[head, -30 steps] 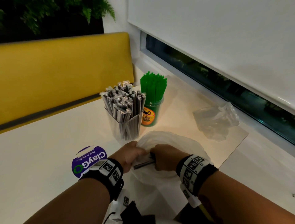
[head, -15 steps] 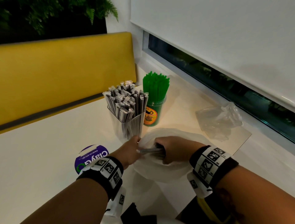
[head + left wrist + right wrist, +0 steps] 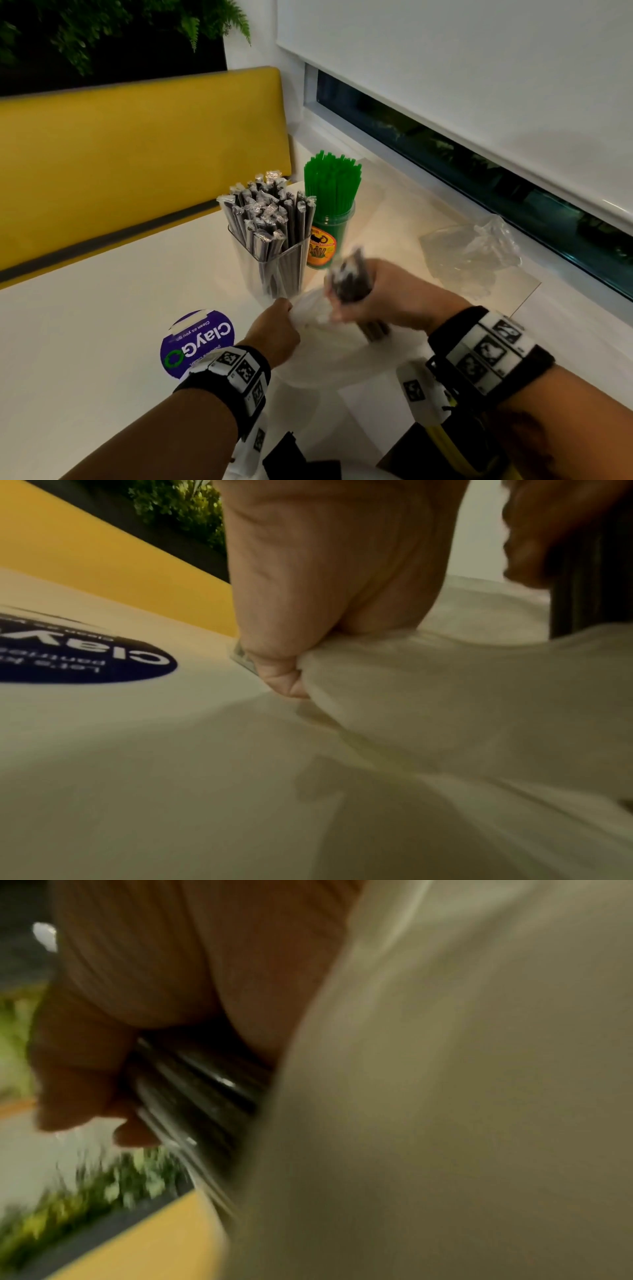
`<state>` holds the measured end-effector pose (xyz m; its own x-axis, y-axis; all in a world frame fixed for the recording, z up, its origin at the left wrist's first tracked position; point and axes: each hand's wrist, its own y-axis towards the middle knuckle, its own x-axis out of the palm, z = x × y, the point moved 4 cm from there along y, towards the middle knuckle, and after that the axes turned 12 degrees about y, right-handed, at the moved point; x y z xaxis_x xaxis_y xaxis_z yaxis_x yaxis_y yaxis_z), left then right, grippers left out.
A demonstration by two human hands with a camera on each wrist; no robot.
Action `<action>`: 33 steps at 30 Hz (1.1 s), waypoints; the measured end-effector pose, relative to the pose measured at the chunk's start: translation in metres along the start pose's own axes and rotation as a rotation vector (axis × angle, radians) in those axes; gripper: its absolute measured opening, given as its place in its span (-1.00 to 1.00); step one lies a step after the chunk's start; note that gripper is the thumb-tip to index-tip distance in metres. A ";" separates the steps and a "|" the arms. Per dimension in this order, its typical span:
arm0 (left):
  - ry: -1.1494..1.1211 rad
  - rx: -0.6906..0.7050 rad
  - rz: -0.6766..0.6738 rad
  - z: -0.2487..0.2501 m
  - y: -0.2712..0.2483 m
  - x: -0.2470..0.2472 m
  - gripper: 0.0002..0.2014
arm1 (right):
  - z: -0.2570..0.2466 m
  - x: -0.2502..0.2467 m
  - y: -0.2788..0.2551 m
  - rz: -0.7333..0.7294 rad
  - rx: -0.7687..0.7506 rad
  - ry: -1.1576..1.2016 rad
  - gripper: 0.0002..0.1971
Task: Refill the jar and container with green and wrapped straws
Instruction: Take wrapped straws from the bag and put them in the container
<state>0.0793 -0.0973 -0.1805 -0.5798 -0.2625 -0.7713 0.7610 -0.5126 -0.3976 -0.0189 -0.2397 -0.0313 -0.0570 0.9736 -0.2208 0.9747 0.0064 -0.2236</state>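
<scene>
A clear container [image 3: 274, 270] packed with dark wrapped straws [image 3: 267, 212] stands mid-table. Behind it to the right is a green jar [image 3: 325, 240] full of green straws [image 3: 332, 181]. A white plastic bag [image 3: 329, 346] [image 3: 445, 696] lies in front of them. My left hand [image 3: 274, 334] [image 3: 284, 666] pinches the bag's edge. My right hand [image 3: 383, 294] [image 3: 103, 1069] grips a blurred bundle of wrapped straws [image 3: 352, 277] [image 3: 198, 1096], lifted upright out of the bag's mouth, just right of the container.
A crumpled clear plastic bag [image 3: 472, 253] lies at the right near the window sill. A round purple sticker [image 3: 197, 342] is on the white table [image 3: 85, 342] to the left. A yellow bench back [image 3: 137, 144] runs behind the table.
My right hand has pulled a bundle of wrapped straws up out of the white bag and raised it toward the container. The left hand keeps hold of the bag's edge.
</scene>
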 end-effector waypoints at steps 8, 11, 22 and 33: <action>0.002 -0.100 0.007 0.015 -0.002 0.000 -0.67 | -0.033 -0.026 -0.020 0.804 -0.561 0.678 -0.81; -0.007 -0.122 -0.021 0.019 -0.003 -0.002 -0.61 | 0.024 0.006 -0.007 0.862 -0.285 0.393 -0.79; -0.082 -0.196 -0.359 -0.026 -0.014 -0.046 0.14 | -0.039 -0.034 0.008 0.834 -0.377 0.394 -0.84; -0.613 0.332 0.666 0.019 -0.019 -0.126 0.59 | -0.138 -0.014 0.053 0.746 -0.745 0.103 -0.79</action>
<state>0.1321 -0.0701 -0.0659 -0.1817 -0.9163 -0.3569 0.9223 -0.2847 0.2615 0.0635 -0.2212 0.0903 0.5951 0.8032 0.0266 0.6442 -0.4966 0.5818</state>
